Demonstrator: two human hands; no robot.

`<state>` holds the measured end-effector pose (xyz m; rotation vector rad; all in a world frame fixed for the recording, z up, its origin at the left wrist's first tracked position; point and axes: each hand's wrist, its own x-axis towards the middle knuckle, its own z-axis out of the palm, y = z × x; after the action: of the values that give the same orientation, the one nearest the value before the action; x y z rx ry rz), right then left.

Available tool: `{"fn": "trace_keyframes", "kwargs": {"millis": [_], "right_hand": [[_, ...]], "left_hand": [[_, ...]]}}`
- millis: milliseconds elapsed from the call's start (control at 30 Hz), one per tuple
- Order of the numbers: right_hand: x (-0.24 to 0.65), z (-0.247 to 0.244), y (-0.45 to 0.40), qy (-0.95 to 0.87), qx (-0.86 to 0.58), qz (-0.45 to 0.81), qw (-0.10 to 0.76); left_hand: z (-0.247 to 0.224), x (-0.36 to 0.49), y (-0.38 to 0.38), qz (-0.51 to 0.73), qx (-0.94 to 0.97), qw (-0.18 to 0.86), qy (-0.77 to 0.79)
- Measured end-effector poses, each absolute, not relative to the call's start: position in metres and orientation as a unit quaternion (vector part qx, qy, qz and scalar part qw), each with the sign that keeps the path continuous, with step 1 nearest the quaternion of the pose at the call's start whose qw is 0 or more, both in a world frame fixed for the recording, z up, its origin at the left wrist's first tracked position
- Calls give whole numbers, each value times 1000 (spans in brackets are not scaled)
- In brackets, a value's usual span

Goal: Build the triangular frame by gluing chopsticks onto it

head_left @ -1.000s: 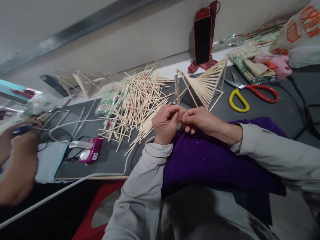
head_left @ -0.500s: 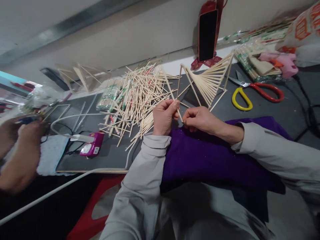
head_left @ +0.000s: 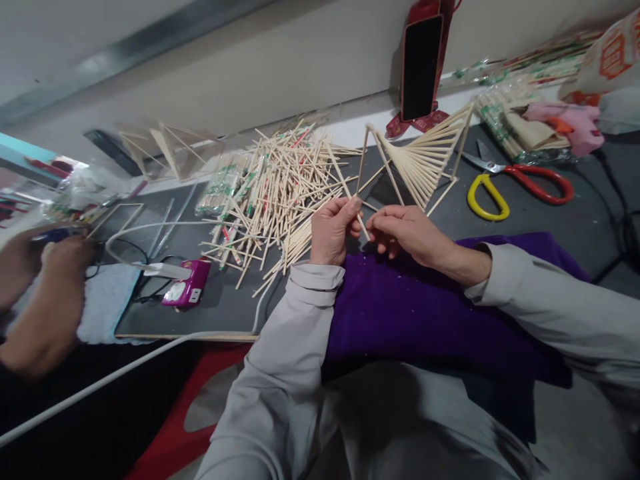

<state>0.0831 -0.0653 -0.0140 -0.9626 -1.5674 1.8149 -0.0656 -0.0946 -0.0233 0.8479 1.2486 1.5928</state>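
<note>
Between thumb and fingers, my left hand (head_left: 334,228) grips a thin wooden chopstick (head_left: 336,163) that slants down toward my right hand. My right hand (head_left: 413,233) is beside the chopstick's lower end, its fingers loosely curled and apart; nothing shows in them. Just beyond my hands stands a twisted frame of chopsticks (head_left: 417,163), fanned out between its upright posts. To the left of my left hand lies a big heap of loose chopsticks (head_left: 287,180). A purple cloth (head_left: 400,320) covers my lap and the table edge below my hands.
Scissors (head_left: 493,168) with one yellow and one red handle lie right. A phone (head_left: 421,67) leans at the wall. Packed chopsticks (head_left: 223,183) and a magenta power adapter (head_left: 187,285) are left, with a white cable (head_left: 215,333). Another person's hands (head_left: 60,267) work far left.
My right hand's fingers have loosened and come away from the chopstick's lower end. My left hand keeps its grip. The view has shifted slightly.
</note>
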Motion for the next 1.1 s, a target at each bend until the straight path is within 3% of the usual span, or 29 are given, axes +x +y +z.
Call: {"fn": "trace_keyframes", "kwargs": {"millis": [367,600,667,867,1100], "right_hand": [[86,-19,-64,-703,-360,555,261],[89,-20,-56,-656,-326,645,218],[90,-24,-55,-723,-308,589,187],[89,-40,-64,-948,-192,217,135],[80,-36,-75,-968,-226,92,59]], "left_hand": [[-31,-58,-95,640,346,460,510],[-32,-58,-95,623,344,505,488],[-30,-61,-93,634,322,512,481],[-28,-68,-88,663,260,520,471],[-34,-62,-88,642,256,527,494]]}}
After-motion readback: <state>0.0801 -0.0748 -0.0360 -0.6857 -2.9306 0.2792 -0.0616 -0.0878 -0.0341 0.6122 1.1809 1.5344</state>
